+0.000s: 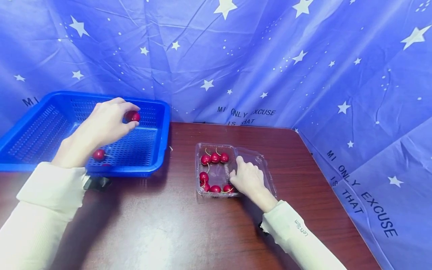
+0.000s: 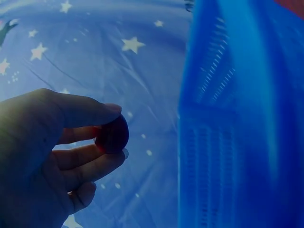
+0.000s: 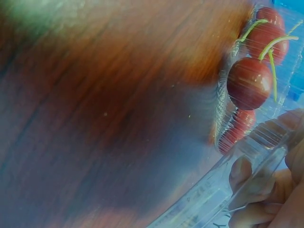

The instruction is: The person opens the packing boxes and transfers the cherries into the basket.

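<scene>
Over the blue basket, my left hand pinches a red cherry between thumb and fingertips. In the left wrist view the same cherry shows dark, with no stem visible. Below that hand, another cherry with a stem lies in the basket, and part of one more shows beside it. My right hand grips the hinge side of a clear plastic box; its curled fingers show through the plastic in the right wrist view. Several stemmed cherries line the box's far, left and near sides.
The box's clear lid lies folded out to the right, partly under my right hand. Box and basket stand on a brown wooden table. A blue cloth with white stars hangs behind and to the right.
</scene>
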Tool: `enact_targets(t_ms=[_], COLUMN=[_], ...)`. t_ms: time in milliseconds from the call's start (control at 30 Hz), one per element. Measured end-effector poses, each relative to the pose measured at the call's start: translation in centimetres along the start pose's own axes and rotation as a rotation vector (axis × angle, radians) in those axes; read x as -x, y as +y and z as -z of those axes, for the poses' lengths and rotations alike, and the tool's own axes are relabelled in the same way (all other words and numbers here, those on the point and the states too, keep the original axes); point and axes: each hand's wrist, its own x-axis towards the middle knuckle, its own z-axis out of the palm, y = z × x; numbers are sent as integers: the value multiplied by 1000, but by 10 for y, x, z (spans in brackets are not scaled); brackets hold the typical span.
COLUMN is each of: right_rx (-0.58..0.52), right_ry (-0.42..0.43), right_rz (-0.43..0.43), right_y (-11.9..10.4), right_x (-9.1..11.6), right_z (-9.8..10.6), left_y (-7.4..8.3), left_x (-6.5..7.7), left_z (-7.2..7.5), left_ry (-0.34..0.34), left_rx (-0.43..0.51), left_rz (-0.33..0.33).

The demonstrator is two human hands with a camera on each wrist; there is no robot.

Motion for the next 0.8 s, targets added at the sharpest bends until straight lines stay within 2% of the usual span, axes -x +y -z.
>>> enact_targets(t_ms=[400,633,800], right_rx=[5,4,1], right_ry=[-4,1,-7], right_rz=[5,0,0], right_y=[-2,-1,-1], right_x=[1,1,1], right_z=[1,3,1], left_y=[-35,-50,-55], left_x=[20,24,27], left_z=[-3,-5,-10], left_ry=[-59,-163,-201], left_rx=[-111,-120,-130], left_rz=[-19,14,24])
